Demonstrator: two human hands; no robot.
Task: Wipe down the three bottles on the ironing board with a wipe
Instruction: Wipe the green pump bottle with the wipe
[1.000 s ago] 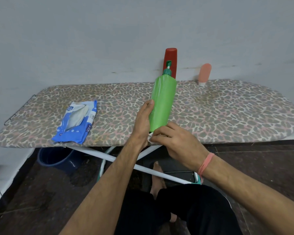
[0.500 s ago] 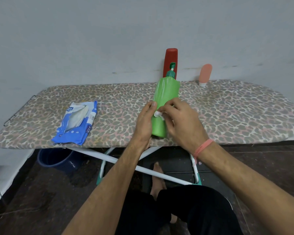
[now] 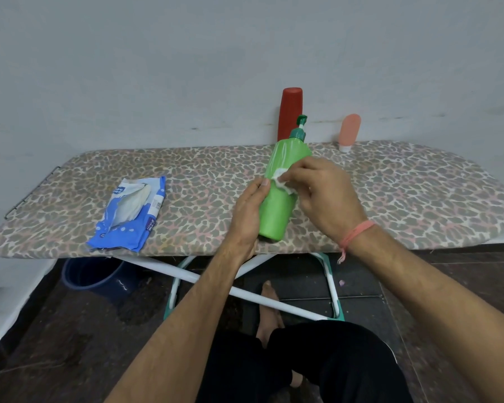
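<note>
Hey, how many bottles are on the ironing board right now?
3. The green pump bottle is tilted near the front edge, held in both hands. The red bottle stands at the back against the wall. The small pink bottle stands to its right.

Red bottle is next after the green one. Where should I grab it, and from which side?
Probably the red bottle by its upper body, from the front right. It stands upright against the wall, so no reaching behind it, and the green bottle held by the left hand hides its lower part. The top is rounded and likely slippery.
</note>
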